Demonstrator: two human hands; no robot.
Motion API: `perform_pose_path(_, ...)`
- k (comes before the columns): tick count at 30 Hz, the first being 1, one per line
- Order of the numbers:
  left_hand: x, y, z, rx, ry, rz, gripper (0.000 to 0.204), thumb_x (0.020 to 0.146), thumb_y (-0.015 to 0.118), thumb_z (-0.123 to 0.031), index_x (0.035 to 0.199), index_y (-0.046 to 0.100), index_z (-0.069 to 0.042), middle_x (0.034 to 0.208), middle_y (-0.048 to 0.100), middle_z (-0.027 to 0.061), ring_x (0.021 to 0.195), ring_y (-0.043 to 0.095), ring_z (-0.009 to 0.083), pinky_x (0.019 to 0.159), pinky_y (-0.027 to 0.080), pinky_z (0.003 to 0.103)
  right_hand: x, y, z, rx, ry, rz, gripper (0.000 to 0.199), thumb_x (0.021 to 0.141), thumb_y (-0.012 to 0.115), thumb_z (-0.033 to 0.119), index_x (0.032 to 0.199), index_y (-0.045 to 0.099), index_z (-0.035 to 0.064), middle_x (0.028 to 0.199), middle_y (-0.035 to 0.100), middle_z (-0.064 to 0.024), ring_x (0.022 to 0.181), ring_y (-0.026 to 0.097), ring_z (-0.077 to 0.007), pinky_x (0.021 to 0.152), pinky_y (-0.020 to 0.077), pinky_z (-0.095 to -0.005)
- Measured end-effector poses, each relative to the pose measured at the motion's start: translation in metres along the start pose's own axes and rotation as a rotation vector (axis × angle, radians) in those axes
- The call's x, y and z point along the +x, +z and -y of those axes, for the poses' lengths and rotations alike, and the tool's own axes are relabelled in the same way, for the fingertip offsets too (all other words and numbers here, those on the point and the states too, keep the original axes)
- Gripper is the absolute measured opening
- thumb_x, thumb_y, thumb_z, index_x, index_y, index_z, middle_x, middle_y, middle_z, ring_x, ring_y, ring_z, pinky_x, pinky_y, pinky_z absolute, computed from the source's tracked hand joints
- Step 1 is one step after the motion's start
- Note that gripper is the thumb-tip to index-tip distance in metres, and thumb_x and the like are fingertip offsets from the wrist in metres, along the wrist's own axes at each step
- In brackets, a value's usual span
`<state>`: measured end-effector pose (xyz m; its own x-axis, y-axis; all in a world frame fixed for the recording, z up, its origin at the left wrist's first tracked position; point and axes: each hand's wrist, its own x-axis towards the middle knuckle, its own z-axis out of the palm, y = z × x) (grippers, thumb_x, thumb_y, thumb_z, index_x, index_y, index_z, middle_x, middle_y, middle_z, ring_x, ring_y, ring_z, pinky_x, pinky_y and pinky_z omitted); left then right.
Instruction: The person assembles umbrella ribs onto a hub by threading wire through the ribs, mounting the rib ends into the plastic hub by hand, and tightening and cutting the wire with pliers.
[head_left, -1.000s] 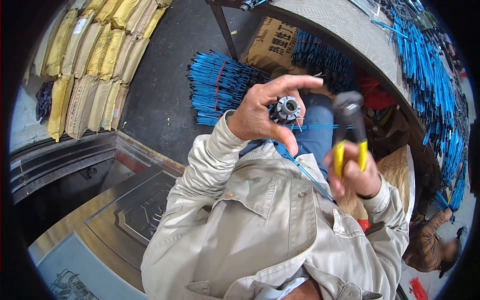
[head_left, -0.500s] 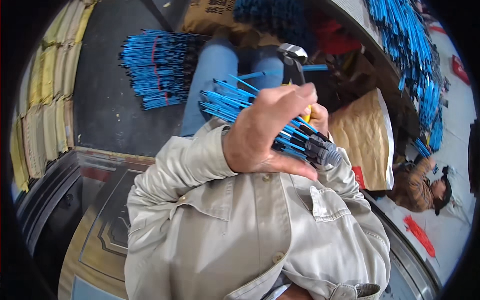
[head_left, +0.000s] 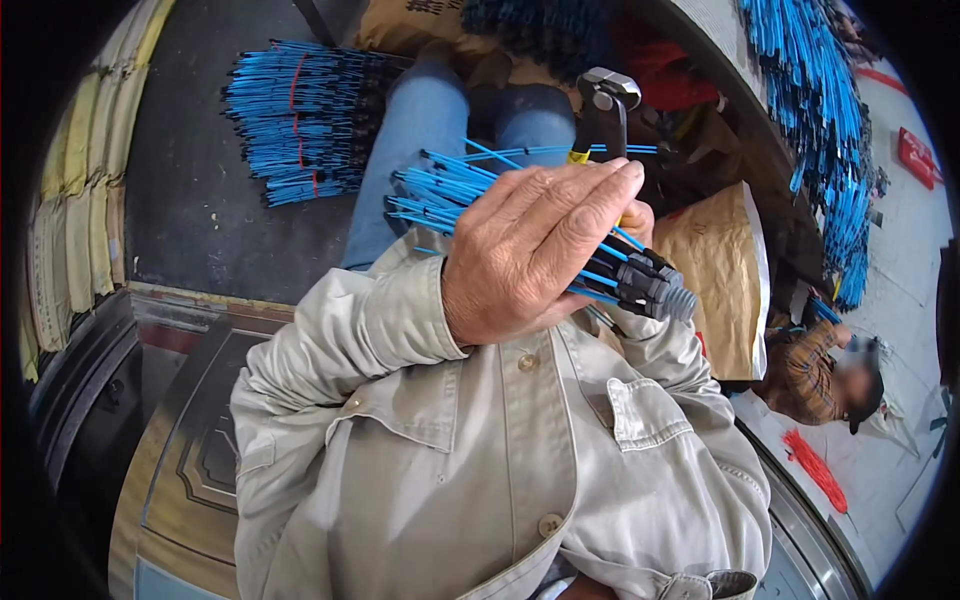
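Note:
My left hand [head_left: 545, 245] closes over a bundle of thin blue cables [head_left: 435, 197], its back turned up and its fingers long and pressed together. Black and grey ribbed connector ends [head_left: 660, 290] stick out of the bundle on the right, and loose blue ends fan out to the left. Just behind, mostly covered by the left hand, is my right hand [head_left: 638, 222], its fingers curled round the yellow handle of steel pincers [head_left: 612, 95]. The pincer head points away from me, above the fingers. Both thumbs are hidden.
A tied stack of blue cables [head_left: 300, 125] lies left of my knees. Paper sacks [head_left: 715, 265] stand at the right, and stacked yellowish sacks [head_left: 75, 200] at the far left. More blue cables [head_left: 810, 110] hang over a right-hand edge. Beyond it sits another person [head_left: 810, 375] near red strands [head_left: 815, 470].
My left hand has gone from a wide curl with the thumb out to fingers laid together over the bundle. The pincer head has shifted slightly right and turned.

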<state>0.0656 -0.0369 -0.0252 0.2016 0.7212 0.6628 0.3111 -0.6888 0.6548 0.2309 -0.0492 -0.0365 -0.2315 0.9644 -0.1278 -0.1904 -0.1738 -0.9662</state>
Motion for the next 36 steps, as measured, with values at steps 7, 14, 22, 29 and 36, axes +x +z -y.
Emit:
perform_pose_path(7, 0.011, -0.042, 0.015, -0.107, -0.066, -0.083, 0.055, 0.068, 0.074, -0.011, 0.116, 0.051, 0.003, 0.108, 0.059, 0.0194, 0.101, 0.059, 0.0302, 0.083, 0.049, 0.035, 0.053, 0.036, 0.015, -0.205, -0.203, 0.242, 0.020, 0.075, 0.071, 0.008, 0.088, 0.064, -0.0048, 0.093, 0.061, -0.0087, 0.085, 0.056, -0.0153, 0.075, 0.0457, -0.0264)
perform_pose_path(14, 0.003, -0.082, 0.023, -0.262, -0.242, -0.076, 0.041, 0.069, 0.073, -0.003, 0.105, 0.054, 0.001, 0.093, 0.060, 0.0126, 0.090, 0.060, 0.0219, 0.079, 0.049, 0.035, 0.069, 0.065, 0.014, -0.391, -0.267, 0.394, 0.026, 0.072, 0.071, 0.003, 0.096, 0.062, -0.0042, 0.098, 0.059, -0.0128, 0.088, 0.057, -0.0215, 0.077, 0.0458, -0.0285)
perform_pose_path(22, 0.004, -0.096, 0.029, -0.469, -0.368, -0.180, 0.027, 0.065, 0.072, 0.003, 0.087, 0.057, -0.001, 0.080, 0.058, 0.0074, 0.074, 0.057, 0.0144, 0.068, 0.045, 0.027, 0.063, 0.037, 0.042, -0.893, -0.704, 0.205, 0.033, 0.075, 0.062, -0.002, 0.108, 0.060, 0.0017, 0.116, 0.054, -0.0144, 0.100, 0.055, -0.0277, 0.084, 0.0438, -0.0328)
perform_pose_path(29, 0.022, -0.078, 0.015, -0.413, -0.353, -0.080, 0.027, 0.062, 0.070, 0.004, 0.084, 0.055, -0.001, 0.079, 0.056, 0.0067, 0.073, 0.055, 0.0137, 0.067, 0.044, 0.027, 0.065, 0.009, 0.076, -1.646, -1.221, -0.133, 0.028, 0.079, 0.064, 0.018, 0.107, 0.064, 0.0175, 0.124, 0.052, -0.0046, 0.115, 0.049, -0.0221, 0.105, 0.0248, -0.0408)
perform_pose_path(36, 0.019, -0.069, 0.017, -0.448, -0.367, -0.060, 0.028, 0.061, 0.069, 0.005, 0.084, 0.055, -0.001, 0.081, 0.055, 0.0069, 0.074, 0.055, 0.0135, 0.066, 0.044, 0.026, 0.072, -0.009, 0.076, -1.709, -1.521, -0.215, 0.044, 0.077, 0.070, 0.014, 0.118, 0.053, 0.0187, 0.123, 0.050, -0.0019, 0.116, 0.048, -0.0209, 0.109, 0.0140, -0.0415)
